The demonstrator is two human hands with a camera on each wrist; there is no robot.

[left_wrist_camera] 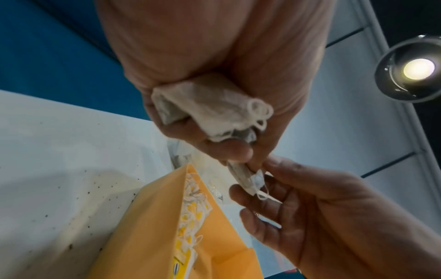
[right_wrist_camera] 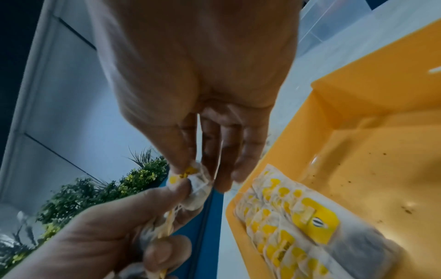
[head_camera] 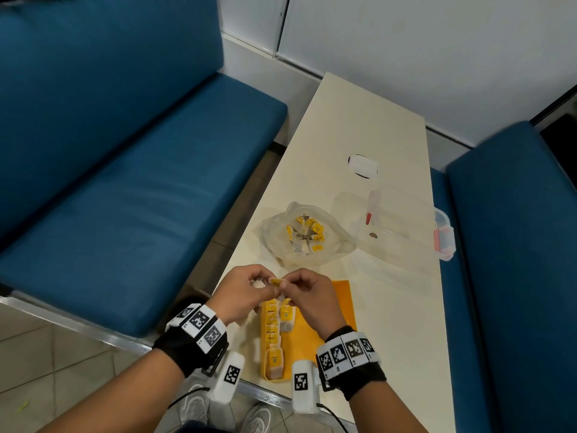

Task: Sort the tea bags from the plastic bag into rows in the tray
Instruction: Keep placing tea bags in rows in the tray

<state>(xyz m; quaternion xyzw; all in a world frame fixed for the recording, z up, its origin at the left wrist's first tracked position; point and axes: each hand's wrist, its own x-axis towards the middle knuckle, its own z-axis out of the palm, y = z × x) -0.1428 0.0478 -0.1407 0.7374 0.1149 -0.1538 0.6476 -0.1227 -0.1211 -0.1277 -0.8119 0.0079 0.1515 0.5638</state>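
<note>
Fingers of the left hand (head_camera: 242,292) curl round a crumpled tea bag (left_wrist_camera: 210,105) pressed into the palm, as the left wrist view shows, while its thumb and forefinger also pinch the near end of a second tea bag (head_camera: 276,282) with a yellow tag. Both hands are raised above the near end of the surface (head_camera: 390,307), wrists lifted and knuckles turned up, meeting just over the far end of the yellow tray (head_camera: 342,304). That tray lies at the near edge of the surface, and along its left wall stands one row of tea bags (head_camera: 273,332) with yellow tags, running from the near wall up under the hands; one further bag (head_camera: 286,320) lies beside the row's far part. The rest of the tray floor to the right is bare yellow, speckled with dark crumbs in the right wrist view.

The right hand (head_camera: 309,296) pinches the other end of the tagged bag between thumb and forefinger, its remaining fingers loosely extended downward toward the tray.

Farther along the surface, beyond the hands, sits the clear plastic bag (head_camera: 306,235), open at the top and holding a heap of tea bags. To its right, near the right edge, lies a clear plastic box (head_camera: 406,226) with a pink latch, and beyond that a small white object (head_camera: 363,165).
</note>
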